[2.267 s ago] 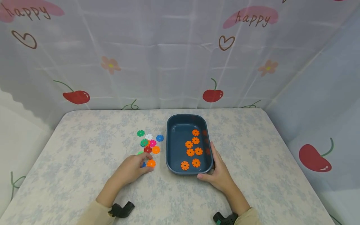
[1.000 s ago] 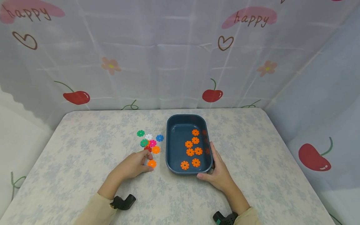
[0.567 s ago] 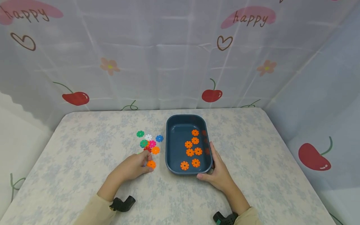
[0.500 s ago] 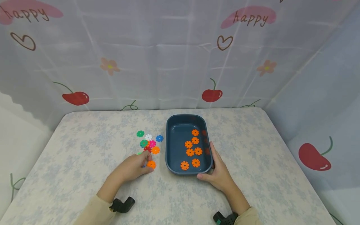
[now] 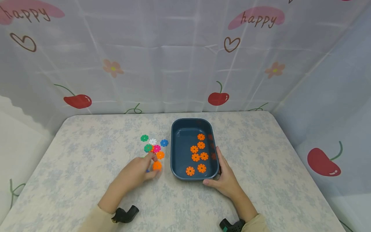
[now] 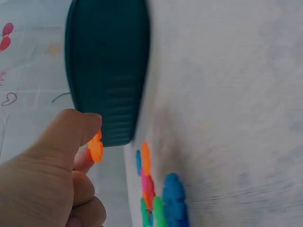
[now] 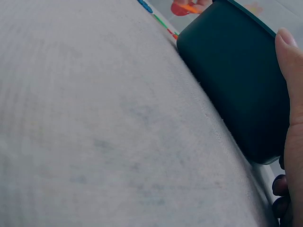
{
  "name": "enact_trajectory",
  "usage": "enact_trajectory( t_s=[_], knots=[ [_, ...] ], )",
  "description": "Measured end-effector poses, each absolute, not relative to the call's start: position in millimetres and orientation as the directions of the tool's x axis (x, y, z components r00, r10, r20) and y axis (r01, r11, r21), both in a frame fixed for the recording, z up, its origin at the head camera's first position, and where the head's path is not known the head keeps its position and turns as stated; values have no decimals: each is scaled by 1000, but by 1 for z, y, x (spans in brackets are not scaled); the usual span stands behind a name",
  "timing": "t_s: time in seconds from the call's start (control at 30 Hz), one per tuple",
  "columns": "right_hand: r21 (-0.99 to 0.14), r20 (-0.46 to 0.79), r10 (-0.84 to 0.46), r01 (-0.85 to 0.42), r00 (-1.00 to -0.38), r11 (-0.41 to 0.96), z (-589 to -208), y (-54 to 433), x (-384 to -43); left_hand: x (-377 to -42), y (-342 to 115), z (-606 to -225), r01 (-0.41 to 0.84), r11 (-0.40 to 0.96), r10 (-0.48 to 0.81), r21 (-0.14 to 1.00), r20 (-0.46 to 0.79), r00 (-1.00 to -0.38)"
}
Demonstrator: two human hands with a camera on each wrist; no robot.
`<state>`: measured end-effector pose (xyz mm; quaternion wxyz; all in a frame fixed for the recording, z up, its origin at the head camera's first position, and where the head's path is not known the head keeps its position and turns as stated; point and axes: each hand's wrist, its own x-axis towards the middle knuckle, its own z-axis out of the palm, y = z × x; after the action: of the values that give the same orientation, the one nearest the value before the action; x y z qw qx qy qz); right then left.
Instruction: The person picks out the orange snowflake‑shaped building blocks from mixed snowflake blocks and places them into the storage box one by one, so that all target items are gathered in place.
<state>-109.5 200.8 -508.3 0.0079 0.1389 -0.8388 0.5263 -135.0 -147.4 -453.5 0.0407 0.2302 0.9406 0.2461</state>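
An orange notched plastic disc is pinched between the thumb and a finger of my left hand; the left wrist view shows it raised off the table. Under and beyond that hand lie loose notched discs: green, white, blue, pink and another orange disc. Some are partly covered by the hand. To their right stands a dark blue tray with several orange discs flat inside. My right hand holds the tray's near right corner, thumb at the rim.
The pale patterned table spreads out around the tray and discs. Behind it hangs a white curtain printed with cherries. Each wrist bears a black device, such as the wrist camera on the left.
The left hand has lifted the orange disc up off the table, slightly away from me. The right hand and the tray have stayed in place.
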Motion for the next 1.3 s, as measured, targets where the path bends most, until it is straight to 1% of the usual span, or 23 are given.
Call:
enact_trajectory(
  t_s=[0.17, 0.27, 0.33, 0.43, 0.53, 0.63, 0.8, 1.03, 1.2, 1.3],
  knots=[
    [-891, 148, -220, -226, -964, 394, -508, 201, -109, -142, -140, -429, 347, 727, 436, 593, -8, -900],
    [-886, 152, -223, -233, -963, 402, -509, 201, -109, -147, -128, -416, 368, 689, 467, 625, 6, -884],
    [-882, 153, -221, -234, -963, 409, -509, 201, -109, -151, -118, -409, 404, 676, 499, 616, 20, -866],
    [-884, 142, -222, -224, -965, 409, -510, 201, -108, -156, -100, -401, 463, 693, 541, 552, 26, -841],
    [-891, 130, -219, -211, -967, 402, -510, 201, -107, -161, -82, -397, 500, 727, 568, 470, -4, -823],
    [-894, 129, -215, -207, -968, 397, -509, 200, -107, -168, -68, -400, 541, 743, 595, 394, -19, -804],
    [-888, 134, -219, -215, -966, 406, -509, 199, -108, -178, -52, -410, 617, 738, 641, 273, 2, -768],
    [-884, 139, -232, -226, -963, 409, -510, 202, -109, -183, -38, -421, 635, 750, 656, 183, -81, -751],
    [-883, 151, -233, -237, -961, 405, -509, 202, -109, -184, -32, -428, 674, 737, 675, 49, -79, -733],
    [-886, 149, -228, -232, -962, 401, -509, 201, -108, -182, -29, -429, 687, 727, 684, -12, -70, -726]
  ],
)
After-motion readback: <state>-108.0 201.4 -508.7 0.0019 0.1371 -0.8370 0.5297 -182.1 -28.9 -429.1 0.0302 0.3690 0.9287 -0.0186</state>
